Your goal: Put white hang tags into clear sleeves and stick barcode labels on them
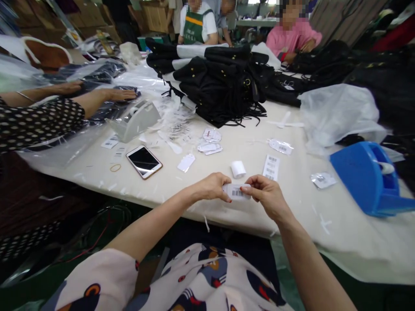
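Between my two hands, just over the table's near edge, is a white hang tag (236,191) with a barcode on it. My left hand (215,186) pinches its left end between thumb and fingers. At the other end, the thumb and fingertips of my right hand (264,193) close on the tag's right side. Right behind them stands a small white roll (238,169). A strip of barcode labels (271,167) lies beyond my right hand. Farther back are a small pile of tags (210,147) and a single tag (186,163).
A phone (144,161) and grey tape dispenser (136,121) lie to the left, a blue tape dispenser (366,177) to the right. Black garments (220,86) are stacked at the back. A co-worker's hands (119,95) press plastic-wrapped goods on the left. Other people stand or sit across the table.
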Demonstrator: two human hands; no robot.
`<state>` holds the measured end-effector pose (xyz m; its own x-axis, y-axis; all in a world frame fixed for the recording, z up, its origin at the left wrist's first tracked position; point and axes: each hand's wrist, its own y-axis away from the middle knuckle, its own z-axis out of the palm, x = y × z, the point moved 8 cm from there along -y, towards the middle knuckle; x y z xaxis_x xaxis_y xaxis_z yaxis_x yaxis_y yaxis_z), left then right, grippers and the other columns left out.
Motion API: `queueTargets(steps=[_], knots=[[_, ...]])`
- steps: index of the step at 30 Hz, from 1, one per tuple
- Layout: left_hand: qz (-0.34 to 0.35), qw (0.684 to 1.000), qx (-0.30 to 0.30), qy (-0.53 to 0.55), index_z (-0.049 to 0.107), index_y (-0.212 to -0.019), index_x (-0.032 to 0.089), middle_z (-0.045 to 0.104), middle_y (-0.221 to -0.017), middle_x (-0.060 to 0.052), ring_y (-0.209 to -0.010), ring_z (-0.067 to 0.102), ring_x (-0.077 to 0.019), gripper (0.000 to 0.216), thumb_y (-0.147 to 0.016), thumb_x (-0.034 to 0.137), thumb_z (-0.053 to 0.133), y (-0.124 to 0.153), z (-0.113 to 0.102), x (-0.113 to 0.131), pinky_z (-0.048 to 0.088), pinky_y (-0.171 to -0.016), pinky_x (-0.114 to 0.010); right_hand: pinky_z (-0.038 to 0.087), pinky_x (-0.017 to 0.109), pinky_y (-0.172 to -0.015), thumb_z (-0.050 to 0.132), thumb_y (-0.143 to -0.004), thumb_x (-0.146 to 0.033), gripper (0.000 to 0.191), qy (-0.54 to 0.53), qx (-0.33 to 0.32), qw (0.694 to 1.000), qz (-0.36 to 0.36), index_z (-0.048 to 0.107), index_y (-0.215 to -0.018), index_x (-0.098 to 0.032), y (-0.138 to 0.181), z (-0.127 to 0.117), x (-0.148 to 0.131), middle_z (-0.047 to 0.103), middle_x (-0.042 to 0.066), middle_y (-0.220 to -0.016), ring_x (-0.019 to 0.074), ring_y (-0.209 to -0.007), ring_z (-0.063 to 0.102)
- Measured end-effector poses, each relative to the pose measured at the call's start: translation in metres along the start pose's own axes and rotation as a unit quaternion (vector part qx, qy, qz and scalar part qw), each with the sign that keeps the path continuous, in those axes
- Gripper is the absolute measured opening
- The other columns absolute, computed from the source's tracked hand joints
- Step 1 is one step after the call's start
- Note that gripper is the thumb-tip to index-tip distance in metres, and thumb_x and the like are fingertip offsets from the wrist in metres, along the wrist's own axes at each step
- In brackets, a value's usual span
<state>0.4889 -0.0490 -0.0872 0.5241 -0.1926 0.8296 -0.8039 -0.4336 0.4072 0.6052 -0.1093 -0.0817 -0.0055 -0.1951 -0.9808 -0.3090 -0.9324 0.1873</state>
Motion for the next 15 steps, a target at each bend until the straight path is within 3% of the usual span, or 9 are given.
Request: queueTargets(steps=[7,15], knots=[[0.009,1.000,-0.017,0.010,0.056,-0.068,0.013,0.044,-0.054,0.007,-0.054,0.041,-0.0079,0.024,-0.052,0.027,0.068,-0.001,0.005,-0.002,0.026,-0.049,-0.020,0.026,0.020,-0.040,0.074,-0.053,-0.033,0.027,0.020,-0.046,0.998,0.030,0.054,-0.060,-0.016,0.005,0.010,0.003,0.050,-0.004,-0.050,0.0064,-0.043,0.039],[0.008,0.999,-0.023,0.025,0.057,-0.072,0.012,0.049,-0.057,0.007,-0.055,0.044,-0.0080,0.026,-0.052,0.024,0.068,-0.001,0.006,-0.006,0.028,-0.051,-0.019,0.025,0.021,-0.039,0.074,-0.052,-0.031,0.026,0.017,-0.024,0.999,0.033,0.054,-0.061,-0.016,0.005,0.006,0.004,0.050,-0.004,-0.051,0.0062,-0.043,0.038]])
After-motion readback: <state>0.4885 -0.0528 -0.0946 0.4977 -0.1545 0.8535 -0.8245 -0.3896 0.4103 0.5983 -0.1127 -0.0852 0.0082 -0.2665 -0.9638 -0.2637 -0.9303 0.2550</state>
